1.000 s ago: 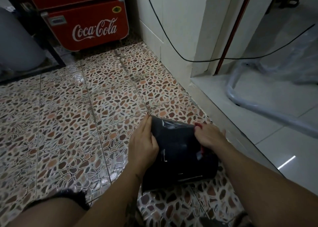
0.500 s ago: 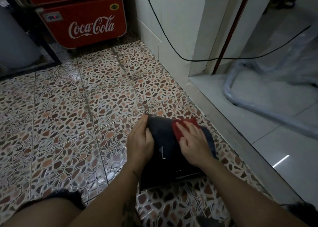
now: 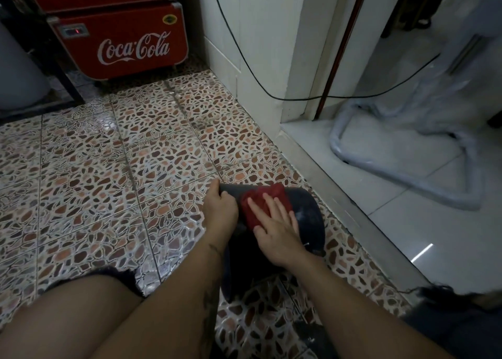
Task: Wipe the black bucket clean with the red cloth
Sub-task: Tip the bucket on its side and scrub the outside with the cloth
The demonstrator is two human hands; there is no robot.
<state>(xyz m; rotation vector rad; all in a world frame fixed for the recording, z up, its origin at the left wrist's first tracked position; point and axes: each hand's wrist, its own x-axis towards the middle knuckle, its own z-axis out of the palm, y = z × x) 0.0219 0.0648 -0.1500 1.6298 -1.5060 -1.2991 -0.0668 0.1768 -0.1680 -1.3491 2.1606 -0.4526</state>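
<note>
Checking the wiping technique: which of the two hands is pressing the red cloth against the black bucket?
The right hand, fingers spread flat on the crumpled red cloth. The left hand only grips the black plastic bucket at its far edge, steadying it.

One black bucket on its side near centre, one red cloth on it, two hands, left hand and right hand, one red Coca-Cola cooler far left, one black cable far right

right hand pressing red cloth, black bucket
</note>
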